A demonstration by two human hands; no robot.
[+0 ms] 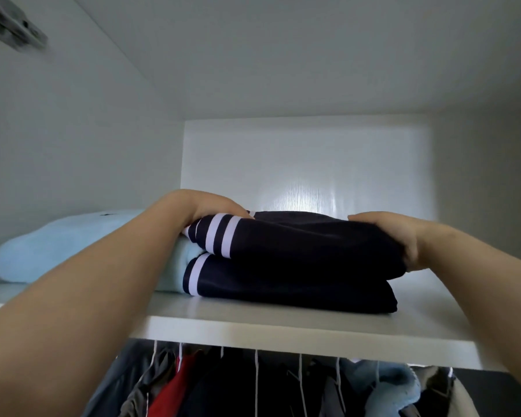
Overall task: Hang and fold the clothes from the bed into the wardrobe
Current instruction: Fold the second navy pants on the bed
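Folded navy garment [298,260], white-striped: centre frame, on wardrobe shelf [283,323], touching light blue folded cloth [73,245] at its left.
Left hand [205,207]: fingers over the striped end; grip cannot be told.
Right hand [394,236]: fingers curled round upper fold's right edge.

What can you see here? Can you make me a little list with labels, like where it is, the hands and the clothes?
Place: a white wardrobe shelf
On the shelf: folded navy clothes with white stripes
Left hand: holds the striped end of the navy clothes
Right hand: holds the plain end
Next to them: a light blue cloth, to the left and touching the navy clothes
Underneath: hanging clothes, one of them red
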